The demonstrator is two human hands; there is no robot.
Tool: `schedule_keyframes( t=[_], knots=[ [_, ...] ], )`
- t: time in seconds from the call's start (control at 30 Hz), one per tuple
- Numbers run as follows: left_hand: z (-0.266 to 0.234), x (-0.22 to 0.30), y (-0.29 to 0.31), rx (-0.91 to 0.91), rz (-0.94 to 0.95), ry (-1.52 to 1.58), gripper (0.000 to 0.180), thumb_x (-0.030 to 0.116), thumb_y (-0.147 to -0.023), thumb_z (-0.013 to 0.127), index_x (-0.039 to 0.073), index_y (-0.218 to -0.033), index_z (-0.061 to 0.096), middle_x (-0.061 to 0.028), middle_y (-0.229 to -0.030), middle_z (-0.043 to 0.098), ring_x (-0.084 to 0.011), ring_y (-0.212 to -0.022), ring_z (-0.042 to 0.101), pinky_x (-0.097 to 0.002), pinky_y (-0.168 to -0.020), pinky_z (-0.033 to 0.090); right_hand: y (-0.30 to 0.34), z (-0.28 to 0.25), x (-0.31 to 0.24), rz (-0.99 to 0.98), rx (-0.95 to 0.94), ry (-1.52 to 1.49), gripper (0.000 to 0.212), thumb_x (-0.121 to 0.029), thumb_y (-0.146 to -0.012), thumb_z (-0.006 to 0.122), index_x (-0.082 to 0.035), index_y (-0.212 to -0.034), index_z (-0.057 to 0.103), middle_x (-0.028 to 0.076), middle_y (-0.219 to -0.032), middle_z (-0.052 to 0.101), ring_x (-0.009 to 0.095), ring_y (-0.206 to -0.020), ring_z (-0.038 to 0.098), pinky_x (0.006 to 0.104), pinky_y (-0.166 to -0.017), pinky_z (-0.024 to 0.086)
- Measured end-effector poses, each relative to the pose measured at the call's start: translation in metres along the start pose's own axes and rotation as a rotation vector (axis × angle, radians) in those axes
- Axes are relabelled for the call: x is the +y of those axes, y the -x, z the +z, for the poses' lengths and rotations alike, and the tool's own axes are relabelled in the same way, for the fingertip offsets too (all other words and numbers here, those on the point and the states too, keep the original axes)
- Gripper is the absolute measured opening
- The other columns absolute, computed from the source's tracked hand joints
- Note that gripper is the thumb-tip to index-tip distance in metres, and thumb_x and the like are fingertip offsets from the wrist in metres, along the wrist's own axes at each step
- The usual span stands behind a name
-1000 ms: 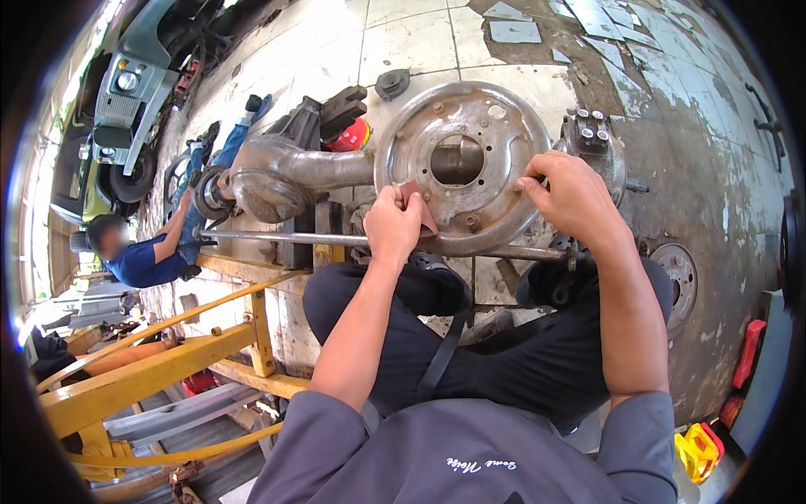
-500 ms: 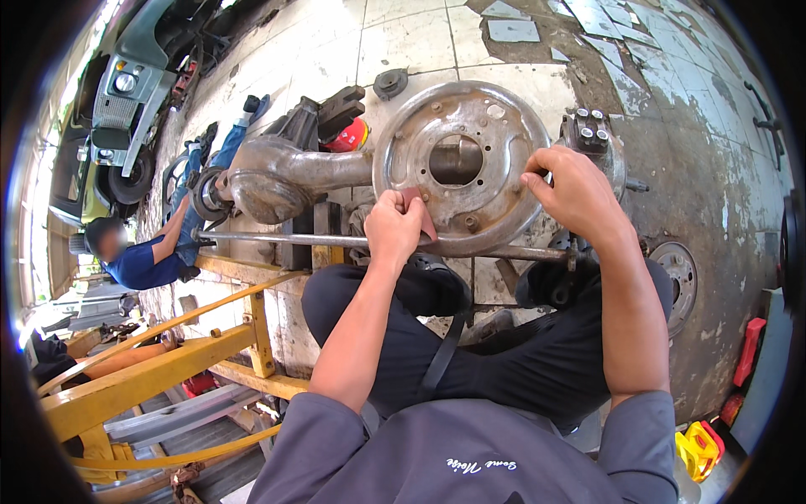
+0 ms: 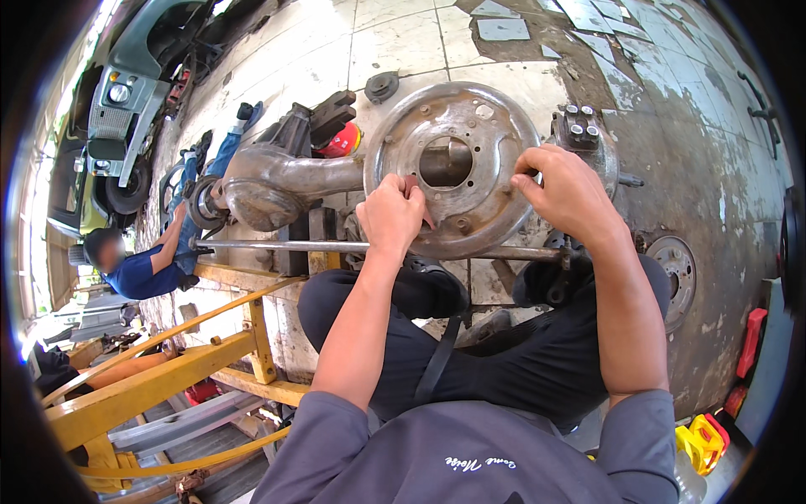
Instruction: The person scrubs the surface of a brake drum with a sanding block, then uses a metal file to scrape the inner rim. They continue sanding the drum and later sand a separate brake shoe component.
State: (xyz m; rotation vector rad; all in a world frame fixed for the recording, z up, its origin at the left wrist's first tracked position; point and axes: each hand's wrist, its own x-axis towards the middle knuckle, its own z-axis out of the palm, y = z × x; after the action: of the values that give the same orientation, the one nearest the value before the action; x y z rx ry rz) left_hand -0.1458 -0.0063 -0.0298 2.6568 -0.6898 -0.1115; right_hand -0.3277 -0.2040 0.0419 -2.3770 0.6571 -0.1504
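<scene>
A round, worn metal brake backing plate point(image 3: 460, 195) with a central hole faces me at the end of an axle housing point(image 3: 273, 181). My left hand point(image 3: 390, 214) pinches a folded piece of reddish-brown sandpaper point(image 3: 426, 215) against the plate's lower left face, near the hole. At the plate's right edge is my right hand point(image 3: 567, 189), its thumb and forefinger curled over the rim. The rest of its fingers are partly hidden. A thin metal rod point(image 3: 285, 245) runs across below the plate.
A hub with studs point(image 3: 579, 134) stands right of the plate, and another round plate point(image 3: 674, 273) lies on the floor. Yellow metal framing point(image 3: 159, 382) is at the lower left. A person in blue point(image 3: 147, 269) works at the far left near a vehicle point(image 3: 117, 118).
My left hand has slid the sandpaper slightly up across the plate's face. The right hand keeps its place at the rim. The whole view has shifted a little.
</scene>
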Motion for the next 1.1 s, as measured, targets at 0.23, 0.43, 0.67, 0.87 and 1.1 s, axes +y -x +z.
schedule_keyframes(
  t=[0.23,0.43,0.67,0.87,1.1],
  knots=[
    [-0.002,-0.002,-0.017,0.029,0.035,-0.048,0.028,0.032,-0.088,0.068,0.005,-0.089,0.073,-0.0189,-0.083,0.075,-0.0411,-0.082,0.072,-0.0485,-0.080,0.050,0.000,-0.001,-0.002,-0.030,0.011,0.009,0.019,-0.022,-0.095,0.069,-0.005,-0.103,0.074,0.016,-0.102,0.070,0.038,-0.102,0.067,0.0480,-0.089,0.052],
    [-0.009,-0.027,-0.001,-0.012,0.030,0.149,0.028,0.030,-0.089,0.073,0.002,-0.092,0.073,-0.0173,-0.083,0.076,-0.0363,-0.078,0.074,-0.0457,-0.074,0.055,0.001,-0.002,-0.003,-0.026,-0.001,-0.012,0.020,-0.021,-0.094,0.070,-0.003,-0.103,0.073,0.015,-0.101,0.070,0.038,-0.102,0.067,0.0482,-0.088,0.052],
    [-0.030,-0.023,0.006,-0.167,0.109,0.206,0.017,0.025,-0.089,0.077,0.009,-0.094,0.076,-0.0088,-0.084,0.076,-0.0307,-0.076,0.071,-0.0438,-0.075,0.052,0.000,0.004,0.002,-0.074,0.003,-0.028,0.020,-0.020,-0.094,0.070,-0.003,-0.104,0.072,0.016,-0.101,0.069,0.038,-0.102,0.067,0.0483,-0.089,0.052],
    [-0.043,-0.032,-0.014,-0.014,0.769,-0.217,0.011,0.026,-0.084,0.080,0.022,-0.095,0.080,0.0083,-0.087,0.074,-0.0171,-0.091,0.061,-0.0395,-0.093,0.037,0.000,0.003,0.000,-0.086,0.012,-0.061,0.020,-0.015,-0.091,0.073,0.001,-0.103,0.073,0.019,-0.100,0.069,0.040,-0.096,0.067,0.0474,-0.086,0.051],
    [-0.036,-0.040,-0.017,-0.020,0.818,-0.248,0.014,0.025,-0.082,0.082,0.024,-0.096,0.080,0.0093,-0.087,0.074,-0.0162,-0.089,0.061,-0.0393,-0.091,0.037,0.001,0.004,0.004,-0.103,0.021,-0.075,0.020,-0.014,-0.092,0.073,0.002,-0.104,0.072,0.019,-0.100,0.069,0.040,-0.095,0.067,0.0471,-0.086,0.051]
  ],
)
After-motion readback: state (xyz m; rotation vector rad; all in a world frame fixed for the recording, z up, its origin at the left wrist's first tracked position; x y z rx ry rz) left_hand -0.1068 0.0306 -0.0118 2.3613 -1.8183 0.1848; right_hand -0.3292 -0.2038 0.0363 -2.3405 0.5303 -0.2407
